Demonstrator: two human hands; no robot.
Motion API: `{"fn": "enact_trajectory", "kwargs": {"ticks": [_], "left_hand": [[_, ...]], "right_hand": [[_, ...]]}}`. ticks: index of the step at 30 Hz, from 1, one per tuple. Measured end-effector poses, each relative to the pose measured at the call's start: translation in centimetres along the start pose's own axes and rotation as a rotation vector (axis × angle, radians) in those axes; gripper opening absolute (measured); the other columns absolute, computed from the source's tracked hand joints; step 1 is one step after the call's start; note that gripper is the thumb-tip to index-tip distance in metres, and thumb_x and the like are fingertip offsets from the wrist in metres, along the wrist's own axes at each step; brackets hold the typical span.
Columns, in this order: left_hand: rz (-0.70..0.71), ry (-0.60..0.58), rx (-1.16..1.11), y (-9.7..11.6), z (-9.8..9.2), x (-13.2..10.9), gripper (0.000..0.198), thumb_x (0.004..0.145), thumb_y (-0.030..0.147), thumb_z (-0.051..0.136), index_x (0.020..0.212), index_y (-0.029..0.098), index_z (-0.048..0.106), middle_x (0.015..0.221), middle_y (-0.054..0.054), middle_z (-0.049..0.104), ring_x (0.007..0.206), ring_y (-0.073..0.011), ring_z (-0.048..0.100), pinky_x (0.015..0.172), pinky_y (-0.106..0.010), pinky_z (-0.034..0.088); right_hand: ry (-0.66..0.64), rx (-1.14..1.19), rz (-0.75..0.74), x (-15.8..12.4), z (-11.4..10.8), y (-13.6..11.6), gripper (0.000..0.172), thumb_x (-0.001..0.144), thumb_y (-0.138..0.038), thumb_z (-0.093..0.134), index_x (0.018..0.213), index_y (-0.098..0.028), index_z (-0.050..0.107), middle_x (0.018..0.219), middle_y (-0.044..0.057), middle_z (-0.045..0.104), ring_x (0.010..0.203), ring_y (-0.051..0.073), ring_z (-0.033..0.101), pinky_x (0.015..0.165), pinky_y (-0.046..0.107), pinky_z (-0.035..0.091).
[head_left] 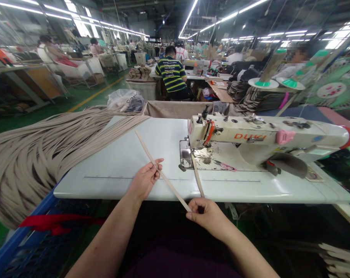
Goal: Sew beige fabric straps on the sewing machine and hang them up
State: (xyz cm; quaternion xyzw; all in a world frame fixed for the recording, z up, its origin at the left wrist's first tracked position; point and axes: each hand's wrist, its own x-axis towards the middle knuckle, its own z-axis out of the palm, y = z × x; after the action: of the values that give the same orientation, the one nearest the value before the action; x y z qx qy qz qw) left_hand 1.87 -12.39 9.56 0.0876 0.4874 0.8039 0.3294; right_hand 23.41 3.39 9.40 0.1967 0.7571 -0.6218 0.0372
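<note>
A narrow beige fabric strip [171, 187] runs slantwise between my two hands. My left hand [149, 175] pinches it partway along, above the white sewing table, and its free end points up and away to the left. Lower down, at the table's front edge, my right hand [205, 213] pinches the strip's near end. A second beige strip [197, 175] comes from under the needle area of the sewing machine [267, 135] and runs down to the table edge behind my right hand. Pink-handled thread snips [225, 165] lie on the machine bed.
A large heap of beige strips [32, 154] drapes over the table's left end and a blue crate [21, 247]. Thread cones [267, 71] stand behind the machine. A person in a striped shirt [171, 75] sits ahead. A fan [331, 90] is at right.
</note>
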Motion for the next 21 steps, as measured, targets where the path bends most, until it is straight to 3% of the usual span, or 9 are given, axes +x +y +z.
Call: {"fn": "enact_trajectory", "kwargs": {"ticks": [9, 15, 19, 21], "left_hand": [[0.018, -0.035, -0.010, 0.0, -0.4, -0.1, 0.035, 0.084, 0.031, 0.080, 0.113, 0.012, 0.074, 0.090, -0.005, 0.060, 0.069, -0.0064, 0.044, 0.063, -0.015, 0.042], [0.037, -0.011, 0.002, 0.0, -1.0, 0.2, 0.038, 0.082, 0.036, 0.082, 0.110, 0.012, 0.074, 0.086, -0.003, 0.061, 0.066, -0.0056, 0.045, 0.062, -0.016, 0.041], [0.108, 0.093, 0.049, -0.2, -1.0, 0.5, 0.040, 0.073, 0.044, 0.088, 0.093, 0.013, 0.072, 0.079, -0.002, 0.063, 0.059, -0.0043, 0.043, 0.055, -0.017, 0.035], [0.150, 0.142, 0.096, -0.1, -1.2, 0.9, 0.042, 0.071, 0.048, 0.087, 0.087, 0.013, 0.070, 0.079, -0.004, 0.065, 0.057, -0.0048, 0.043, 0.053, -0.019, 0.034]], "right_hand": [[0.021, -0.064, -0.024, 0.1, 0.2, 0.1, 0.015, 0.075, -0.032, 0.073, 0.073, -0.019, 0.065, 0.067, -0.003, 0.056, 0.067, 0.014, 0.051, 0.066, 0.026, 0.040], [0.139, -0.144, -0.121, 0.1, 0.5, 0.2, 0.019, 0.082, -0.032, 0.069, 0.097, -0.023, 0.062, 0.071, -0.004, 0.058, 0.068, 0.016, 0.056, 0.069, 0.029, 0.046], [0.246, -0.304, -0.304, 0.0, 0.5, 0.5, 0.022, 0.094, -0.040, 0.058, 0.105, -0.024, 0.067, 0.091, 0.006, 0.070, 0.085, 0.024, 0.065, 0.083, 0.036, 0.052], [0.231, -0.342, -0.324, 0.1, 0.4, 0.6, 0.027, 0.095, -0.045, 0.057, 0.110, -0.026, 0.070, 0.106, 0.010, 0.074, 0.098, 0.028, 0.068, 0.092, 0.040, 0.052]]}}
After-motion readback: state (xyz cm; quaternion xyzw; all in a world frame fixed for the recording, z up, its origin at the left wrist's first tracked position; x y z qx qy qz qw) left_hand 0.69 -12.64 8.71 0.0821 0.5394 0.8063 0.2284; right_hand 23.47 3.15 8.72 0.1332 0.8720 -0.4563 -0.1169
